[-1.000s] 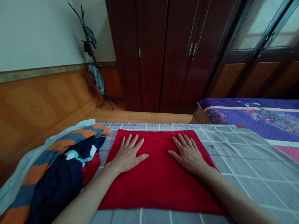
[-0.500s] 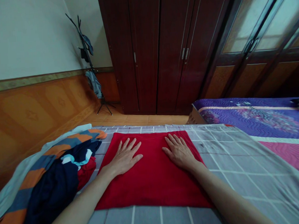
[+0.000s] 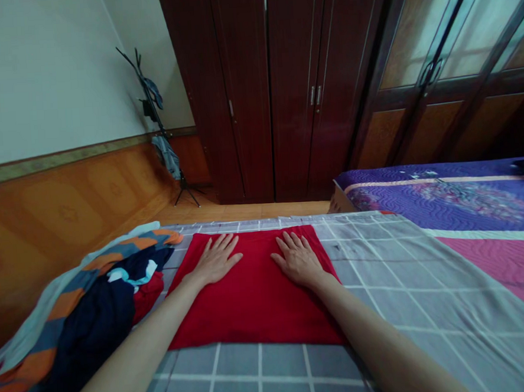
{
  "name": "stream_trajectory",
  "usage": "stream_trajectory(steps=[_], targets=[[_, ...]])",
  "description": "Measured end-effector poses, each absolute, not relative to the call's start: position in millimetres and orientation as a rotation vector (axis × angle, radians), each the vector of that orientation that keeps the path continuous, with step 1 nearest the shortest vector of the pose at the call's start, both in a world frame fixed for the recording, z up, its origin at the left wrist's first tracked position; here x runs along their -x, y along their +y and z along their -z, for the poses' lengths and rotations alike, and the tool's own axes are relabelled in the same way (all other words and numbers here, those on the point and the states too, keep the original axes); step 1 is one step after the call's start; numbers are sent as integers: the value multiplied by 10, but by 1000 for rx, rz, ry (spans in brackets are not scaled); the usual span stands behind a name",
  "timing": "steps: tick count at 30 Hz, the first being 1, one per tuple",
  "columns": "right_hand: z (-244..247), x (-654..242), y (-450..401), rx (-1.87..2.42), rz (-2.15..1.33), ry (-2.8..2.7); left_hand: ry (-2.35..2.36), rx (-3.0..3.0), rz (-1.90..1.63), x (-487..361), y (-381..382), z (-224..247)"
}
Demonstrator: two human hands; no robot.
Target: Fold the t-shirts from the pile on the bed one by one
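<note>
- Fingers (image 3: 220, 243) of both hands lie straight and spread, palms down, gripping nothing.
- Person's left hand (image 3: 215, 261) presses on the left half of the red cloth (image 3: 255, 306), and right hand (image 3: 296, 260) on its right half, both near the far edge with a small gap between the thumbs.
- Lower centre: that cloth lies flat and squared on a gray checked bedsheet (image 3: 406, 305).
- Lower left: a heap of navy clothes (image 3: 91, 342) and a striped orange-and-gray blanket (image 3: 63, 314) lies against the cloth's left side.
- Right edge: a purple quilted bedspread (image 3: 440, 200) lies beyond the sheet.
- Top: a dark red wooden wardrobe (image 3: 291, 88) stands at centre, glass-panelled doors (image 3: 421, 38) at upper right, and a black coat stand (image 3: 152, 102) in the corner at upper left, beside wood-panelled wall (image 3: 63, 214).
- Against the earlier frame: the hands sit closer together, the wardrobe further left, and the cloth's near edge higher, with more sheet showing below it.
</note>
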State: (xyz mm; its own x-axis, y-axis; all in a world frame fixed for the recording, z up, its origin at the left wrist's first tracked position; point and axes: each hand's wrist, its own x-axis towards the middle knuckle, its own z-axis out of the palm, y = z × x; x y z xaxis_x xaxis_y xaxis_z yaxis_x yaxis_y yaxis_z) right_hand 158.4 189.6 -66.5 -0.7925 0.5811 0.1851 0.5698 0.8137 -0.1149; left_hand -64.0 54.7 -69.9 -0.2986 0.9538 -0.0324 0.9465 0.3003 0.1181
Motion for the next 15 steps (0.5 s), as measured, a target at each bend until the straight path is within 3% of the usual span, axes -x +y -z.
stream_trajectory(steps=[8,15], targets=[[661,-1578,1911,893,-75,-2805,2672,-1550,-128,1112,245,663],[684,-1567,1929,878,-57,-2810,2858,-1460,-304,1036,-313,542]])
